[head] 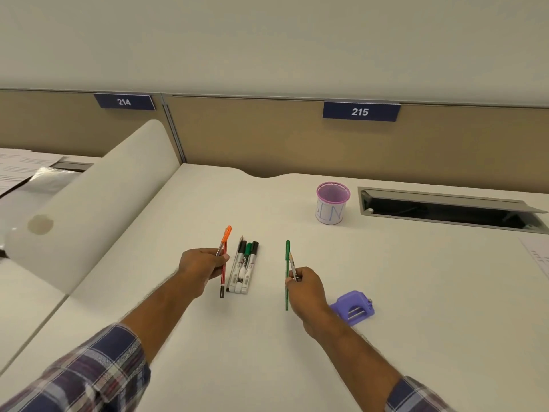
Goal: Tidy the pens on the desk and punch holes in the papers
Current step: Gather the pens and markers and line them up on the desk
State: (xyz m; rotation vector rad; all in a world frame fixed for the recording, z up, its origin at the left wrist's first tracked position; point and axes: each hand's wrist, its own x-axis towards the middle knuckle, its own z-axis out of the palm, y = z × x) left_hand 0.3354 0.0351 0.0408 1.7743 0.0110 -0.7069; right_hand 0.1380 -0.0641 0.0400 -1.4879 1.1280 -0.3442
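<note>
Markers (244, 267) marked "camlin" between both hands — signs "214" (124, 102), "215" (360, 111)

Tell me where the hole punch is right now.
In the head view, the purple hole punch sits on the desk at lower right, just right of the right hand and nearer than the pink pen cup.

An open-plan office. Tan partition panels (267, 138) carry numbered seat plates, 214 (124, 102) and 215 (360, 111). The white bench (267, 352) has a cable hatch (445, 209).
</note>
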